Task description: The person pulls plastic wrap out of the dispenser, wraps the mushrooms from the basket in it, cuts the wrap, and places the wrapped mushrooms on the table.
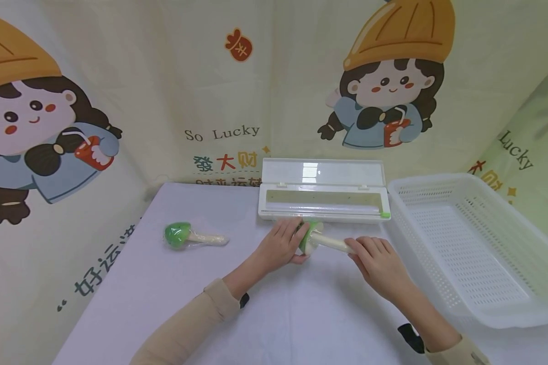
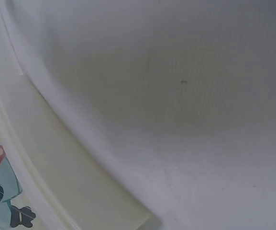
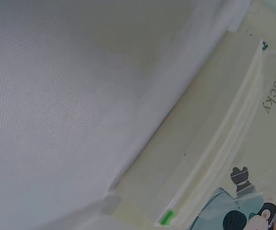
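On the left of the bench [image 1: 301, 314] lies a film-wrapped mushroom [image 1: 178, 235], well apart from the hands. Next, the left hand [image 1: 280, 246] grips the green cap of a second mushroom [image 1: 321, 239], just in front of the open box [image 1: 347, 218]; the right hand [image 1: 379, 261] pinches its stalk end. The step looks like positioning this mushroom two-handed; the next move seems to call for steady grips at both ends. Far right stands the basket [image 1: 468, 317]. Only the head view shows hands and mushrooms; the wrist views show the box's long front wall more fully.
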{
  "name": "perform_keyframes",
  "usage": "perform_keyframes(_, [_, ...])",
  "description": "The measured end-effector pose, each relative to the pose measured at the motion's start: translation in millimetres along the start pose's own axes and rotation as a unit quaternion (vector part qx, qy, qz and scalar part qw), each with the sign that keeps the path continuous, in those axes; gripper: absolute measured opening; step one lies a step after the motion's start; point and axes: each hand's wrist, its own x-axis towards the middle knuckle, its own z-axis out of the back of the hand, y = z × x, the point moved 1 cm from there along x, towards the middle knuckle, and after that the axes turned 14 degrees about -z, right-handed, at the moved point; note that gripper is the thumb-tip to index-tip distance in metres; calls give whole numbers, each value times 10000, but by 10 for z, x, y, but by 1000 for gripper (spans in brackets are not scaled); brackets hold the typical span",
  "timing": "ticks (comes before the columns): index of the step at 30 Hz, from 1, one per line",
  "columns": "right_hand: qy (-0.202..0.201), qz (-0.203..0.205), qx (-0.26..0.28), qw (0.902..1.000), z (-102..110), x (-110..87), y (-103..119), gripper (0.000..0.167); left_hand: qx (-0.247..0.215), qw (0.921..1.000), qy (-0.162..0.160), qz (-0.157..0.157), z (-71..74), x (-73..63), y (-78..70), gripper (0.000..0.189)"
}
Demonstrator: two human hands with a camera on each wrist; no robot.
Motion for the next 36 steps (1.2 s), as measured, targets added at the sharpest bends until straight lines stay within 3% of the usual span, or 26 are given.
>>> perform_keyframes(4, [-206,77,91,9997,0,-6,11,37,33,10000,-58,-21,19,0,-10,79])
perform_keyframes(22, [-253,59,162,9995,98,-10,75,37,-17,9999,-114,-10,133,27,-55,78])
perform_keyframes(36, [-312,116,233,9992,154,-15,108,35,-24,9989,-477,-22,173,22,-75,75])
